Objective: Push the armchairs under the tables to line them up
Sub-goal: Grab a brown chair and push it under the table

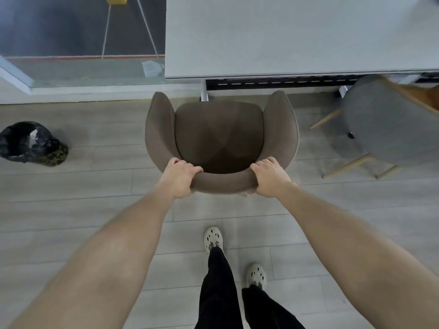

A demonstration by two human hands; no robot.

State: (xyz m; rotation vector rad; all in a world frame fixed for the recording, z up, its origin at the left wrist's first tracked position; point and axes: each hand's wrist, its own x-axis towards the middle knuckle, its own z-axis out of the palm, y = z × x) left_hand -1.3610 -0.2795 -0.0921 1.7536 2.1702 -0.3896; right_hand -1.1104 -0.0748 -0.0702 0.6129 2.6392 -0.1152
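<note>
A brown upholstered armchair (pixel 219 136) stands on the floor facing a white table (pixel 297 36), its armrest tips close to the table's front edge and its seat fully outside the table. My left hand (pixel 179 178) grips the left end of the curved backrest. My right hand (pixel 269 178) grips the right end of the same backrest. A grey armchair (pixel 389 124) with light wooden legs sits to the right, its front tucked partly under the table's edge.
A bin lined with a black bag (pixel 32 143) stands on the floor at the left. A glass wall (pixel 78 41) with a white base runs along the far left. A white table leg (pixel 204 91) rises just beyond the brown chair. My feet (pixel 213 239) are behind the chair.
</note>
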